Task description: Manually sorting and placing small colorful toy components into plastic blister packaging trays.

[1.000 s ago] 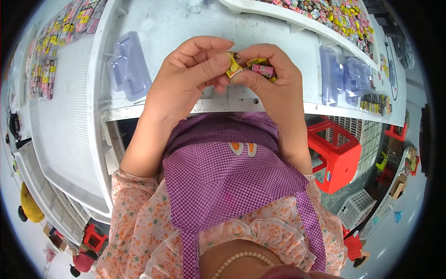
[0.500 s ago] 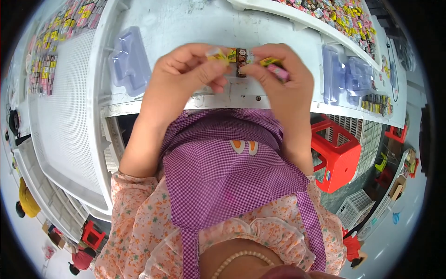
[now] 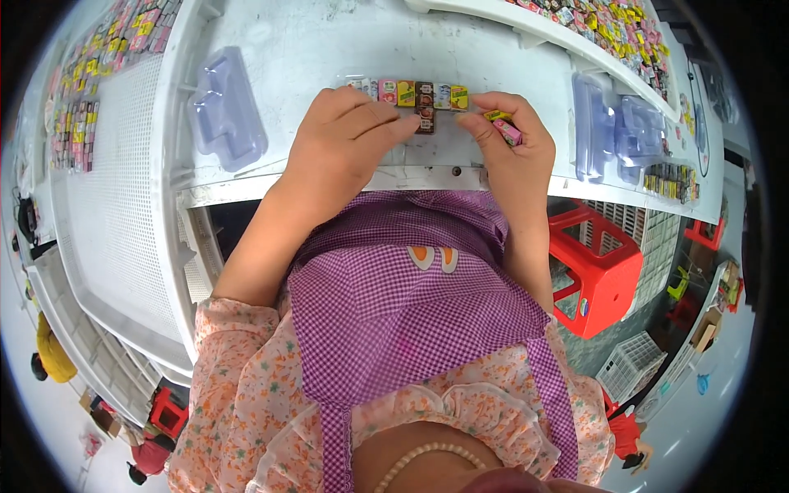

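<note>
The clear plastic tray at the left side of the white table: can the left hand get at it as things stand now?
Probably yes. The left hand rests on the row of small packets, and only bare white table lies between it and the clear plastic tray.

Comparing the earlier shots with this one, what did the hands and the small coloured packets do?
The hands have spread apart and lowered to the white table. The row of small coloured packets, earlier bunched between the fingers, now lies in a line in a clear tray, with the left hand pressing on it. The right hand still pinches a few spare packets. The empty clear trays have not moved.
</note>
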Demonstrator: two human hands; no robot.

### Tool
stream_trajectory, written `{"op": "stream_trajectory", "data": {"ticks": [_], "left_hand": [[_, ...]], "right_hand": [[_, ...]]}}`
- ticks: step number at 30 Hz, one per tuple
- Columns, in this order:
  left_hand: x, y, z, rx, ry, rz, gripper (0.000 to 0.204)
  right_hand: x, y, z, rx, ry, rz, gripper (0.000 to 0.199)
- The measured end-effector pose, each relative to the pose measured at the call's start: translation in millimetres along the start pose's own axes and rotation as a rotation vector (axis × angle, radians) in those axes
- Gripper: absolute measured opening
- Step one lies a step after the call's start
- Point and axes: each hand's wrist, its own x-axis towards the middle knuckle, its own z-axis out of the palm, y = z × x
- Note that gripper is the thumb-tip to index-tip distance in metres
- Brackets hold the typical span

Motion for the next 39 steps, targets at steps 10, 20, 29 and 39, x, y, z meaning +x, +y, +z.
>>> {"op": "stream_trajectory", "data": {"ticks": [10,20,29,39], "left_hand": [[-7.0,2.5,-1.5,-0.056,-0.019,-0.027,0.030],[1.2,17.0,-4.1,0.126,-0.132,-0.034,0.027],[12.8,33.1,-13.4,-0.468,0.021,-0.408,0.030],[-0.6,24.8,-24.4,-0.717,0.114,-0.751,0.021]], "right_hand": [[4.2,0.3,-19.0,0.897,-0.029,0.467,0.024],[-3.0,7.3,-14.4,0.985,0.002,0.577,0.025],[-10.4,-28.4,8.6,0.478,-0.092,0.389,0.020],[-3.7,-18.6,6.5,0.982,-0.087,0.476,0.032]]}}
